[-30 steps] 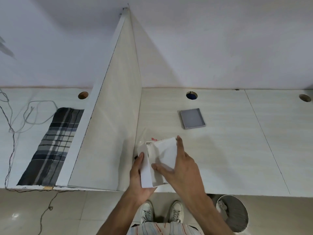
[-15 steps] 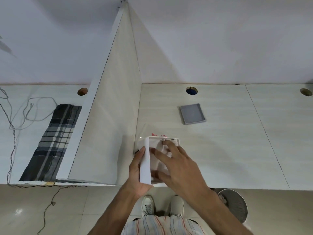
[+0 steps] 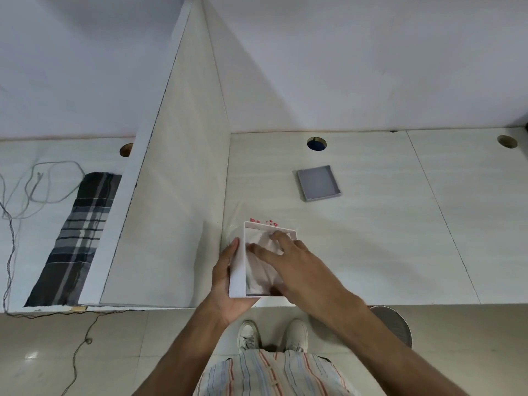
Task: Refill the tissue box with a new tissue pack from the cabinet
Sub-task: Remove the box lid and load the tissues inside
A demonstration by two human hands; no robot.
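A white tissue box (image 3: 238, 267) stands open-topped at the desk's front edge, beside the divider. My left hand (image 3: 225, 284) grips its left wall and underside. White tissues (image 3: 261, 270) lie inside the box. My right hand (image 3: 297, 264) reaches into the box, fingers spread and pressing on the tissues. A clear plastic wrapper with red marks (image 3: 257, 220) lies flat on the desk just behind the box. The grey lid (image 3: 318, 182) of the box rests further back on the desk.
A tall white divider panel (image 3: 177, 181) rises just left of the box. Beyond it lie a plaid cloth (image 3: 80, 238) and loose cables (image 3: 37, 190). Cable holes (image 3: 316, 144) dot the desk's back. A round bin (image 3: 394, 324) sits on the floor at right.
The tissues went down from above the rim into the box. My right hand followed, from gripping the stack on top to pressing inside the box. My left hand kept its hold.
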